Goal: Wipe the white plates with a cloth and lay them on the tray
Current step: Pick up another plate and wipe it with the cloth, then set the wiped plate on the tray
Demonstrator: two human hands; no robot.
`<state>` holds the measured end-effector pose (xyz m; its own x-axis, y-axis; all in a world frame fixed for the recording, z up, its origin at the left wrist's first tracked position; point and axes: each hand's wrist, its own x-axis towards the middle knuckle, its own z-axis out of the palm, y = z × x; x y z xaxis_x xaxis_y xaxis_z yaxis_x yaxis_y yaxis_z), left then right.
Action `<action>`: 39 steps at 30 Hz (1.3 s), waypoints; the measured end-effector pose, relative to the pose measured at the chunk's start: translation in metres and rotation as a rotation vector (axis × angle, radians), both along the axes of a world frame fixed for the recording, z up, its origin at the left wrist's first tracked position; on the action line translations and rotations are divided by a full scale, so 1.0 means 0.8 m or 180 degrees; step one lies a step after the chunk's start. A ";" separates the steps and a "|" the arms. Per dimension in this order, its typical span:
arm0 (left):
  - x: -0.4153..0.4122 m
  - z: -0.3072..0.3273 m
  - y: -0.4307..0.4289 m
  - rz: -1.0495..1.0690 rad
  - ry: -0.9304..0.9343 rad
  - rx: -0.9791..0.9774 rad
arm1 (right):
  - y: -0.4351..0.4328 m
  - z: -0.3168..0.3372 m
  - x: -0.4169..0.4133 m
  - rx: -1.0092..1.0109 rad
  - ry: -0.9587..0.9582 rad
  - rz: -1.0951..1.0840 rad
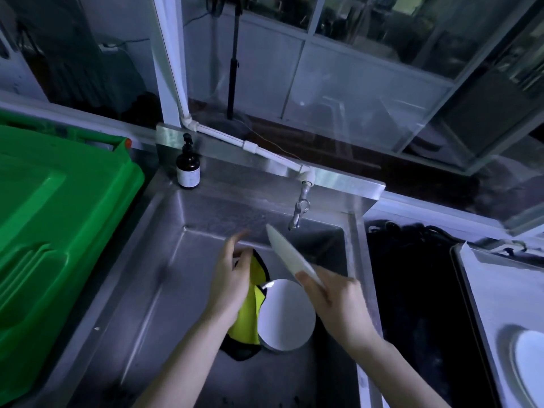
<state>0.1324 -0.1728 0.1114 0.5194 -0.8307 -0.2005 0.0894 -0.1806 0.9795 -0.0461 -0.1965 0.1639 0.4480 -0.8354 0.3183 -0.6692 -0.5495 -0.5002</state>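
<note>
My right hand [332, 301] grips a white plate [287, 251] by its near rim, held edge-on and tilted over the steel sink [164, 290]. My left hand [232, 278] holds a yellow cloth with black trim [250, 316], which hangs down into the basin just left of the raised plate. Another white plate [287, 315] lies flat on the sink floor beneath both hands. At the far right a white plate [530, 357] rests on the pale tray [482, 290], partly cut off by the frame edge.
A tap [298, 210] juts out just beyond the raised plate. A brown pump bottle [187, 167] stands at the sink's back left corner. A big green plastic lid [56, 231] fills the left side. Dark cables [412, 290] lie between sink and tray.
</note>
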 end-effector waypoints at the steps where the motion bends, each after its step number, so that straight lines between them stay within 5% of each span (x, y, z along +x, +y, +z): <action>1: 0.001 0.003 -0.001 -0.0031 0.0169 0.0054 | 0.005 -0.002 0.001 -0.0233 0.0171 0.0232; 8: 0.000 0.010 0.016 -0.0160 0.0402 0.0490 | 0.010 -0.027 -0.019 -0.1497 0.1184 0.1435; 12: -0.017 0.006 0.021 0.0145 0.0694 0.0360 | 0.011 -0.031 -0.030 -0.1429 0.1118 0.1551; 15: -0.034 0.006 0.022 0.0382 0.0894 0.0203 | 0.014 -0.025 -0.041 -0.0801 0.1075 0.1498; 18: -0.055 0.008 0.024 0.0449 0.0931 0.0077 | 0.014 -0.013 -0.077 0.0261 0.0661 0.1052; 22: -0.091 0.014 0.022 0.0396 0.0955 0.0018 | 0.001 -0.008 -0.151 0.0285 0.0000 -0.0573; 24: -0.120 0.019 0.019 0.0246 0.0923 -0.0047 | -0.005 -0.007 -0.190 0.0815 -0.0359 -0.1301; 28: -0.197 0.028 0.006 -0.0156 0.0833 -0.0166 | -0.006 -0.008 -0.273 0.1689 -0.1379 -0.1855; 39: -0.446 0.012 -0.048 -0.1583 0.0490 0.0088 | 0.012 -0.021 -0.530 0.1496 -0.2044 -0.2872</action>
